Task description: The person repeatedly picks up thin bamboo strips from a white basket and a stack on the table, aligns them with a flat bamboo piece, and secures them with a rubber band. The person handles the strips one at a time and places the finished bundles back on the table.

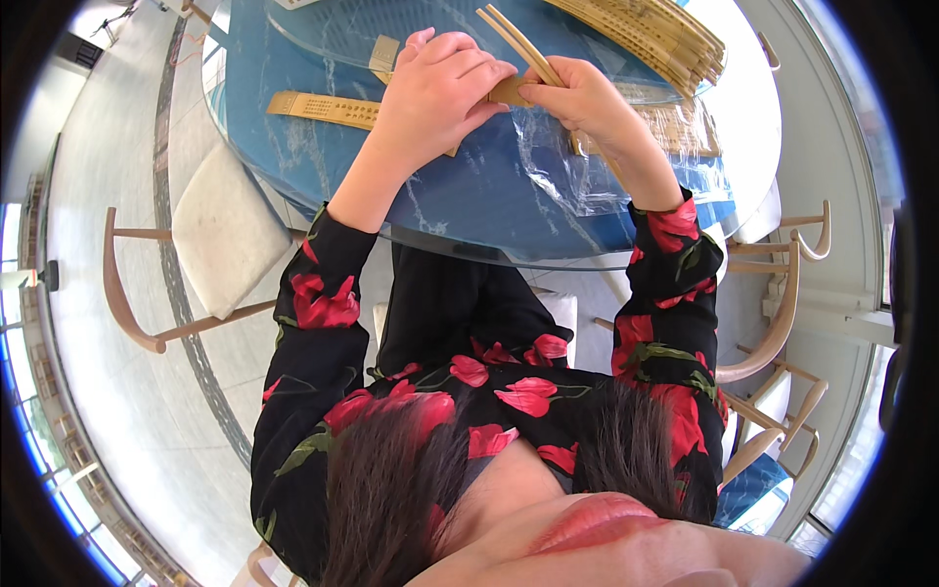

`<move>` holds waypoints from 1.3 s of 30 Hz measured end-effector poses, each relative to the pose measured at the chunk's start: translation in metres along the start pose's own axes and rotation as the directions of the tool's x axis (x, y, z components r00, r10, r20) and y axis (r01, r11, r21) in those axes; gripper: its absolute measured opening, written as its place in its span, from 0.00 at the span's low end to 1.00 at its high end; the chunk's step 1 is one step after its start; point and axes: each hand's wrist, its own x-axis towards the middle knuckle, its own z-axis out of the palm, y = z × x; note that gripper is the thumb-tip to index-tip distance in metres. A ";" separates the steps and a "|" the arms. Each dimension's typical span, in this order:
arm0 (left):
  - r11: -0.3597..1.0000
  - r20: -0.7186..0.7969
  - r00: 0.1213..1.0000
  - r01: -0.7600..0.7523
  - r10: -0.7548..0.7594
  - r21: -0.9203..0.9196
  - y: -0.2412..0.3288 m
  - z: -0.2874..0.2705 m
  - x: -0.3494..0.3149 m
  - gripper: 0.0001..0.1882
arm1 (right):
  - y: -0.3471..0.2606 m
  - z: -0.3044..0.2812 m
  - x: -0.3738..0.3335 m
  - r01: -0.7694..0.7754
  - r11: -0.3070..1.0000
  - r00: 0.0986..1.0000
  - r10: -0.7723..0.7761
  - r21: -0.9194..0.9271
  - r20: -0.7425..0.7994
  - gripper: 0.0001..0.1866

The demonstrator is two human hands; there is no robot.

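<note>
My right hand (pixel 592 103) is closed around a pair of pale wooden chopsticks (pixel 516 41), whose tips point up and to the left. A gold-brown paper sleeve (pixel 509 92) spans the gap between my hands. My left hand (pixel 440 98) has its fingers curled over, with fingertips and thumb closed on the sleeve's left end. Under my left wrist lies a flat printed paper sleeve (pixel 328 108), partly covered by the hand. Another small tan piece (pixel 383 57) shows just behind my left fingers.
A large bundle of gold-brown sleeves (pixel 655 39) lies at the far right of the blue marble-patterned table (pixel 450 210). Crinkled clear plastic film (pixel 587 176) and more brown sleeves (pixel 690 132) are beside my right wrist. Wooden chairs (pixel 220 235) stand around the table.
</note>
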 end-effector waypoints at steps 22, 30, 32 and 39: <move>0.975 0.047 0.995 0.097 -0.089 -0.201 -0.001 0.009 -0.006 0.15 | 0.022 0.008 0.013 0.228 0.941 0.964 -0.254 -0.250 -0.074 0.16; 0.974 0.055 0.994 0.107 -0.098 -0.201 0.000 0.009 -0.006 0.14 | 0.017 0.001 0.008 0.246 0.878 0.957 -0.286 -0.411 -0.038 0.17; 0.974 0.036 0.991 0.132 -0.127 -0.184 -0.003 0.005 -0.007 0.15 | 0.002 -0.007 0.000 0.294 0.778 0.903 -0.416 -0.556 -0.104 0.19; 0.970 -0.044 0.977 0.201 -0.209 -0.140 -0.015 -0.002 -0.010 0.15 | -0.007 -0.028 -0.017 0.335 0.414 0.791 -0.612 -0.846 0.013 0.16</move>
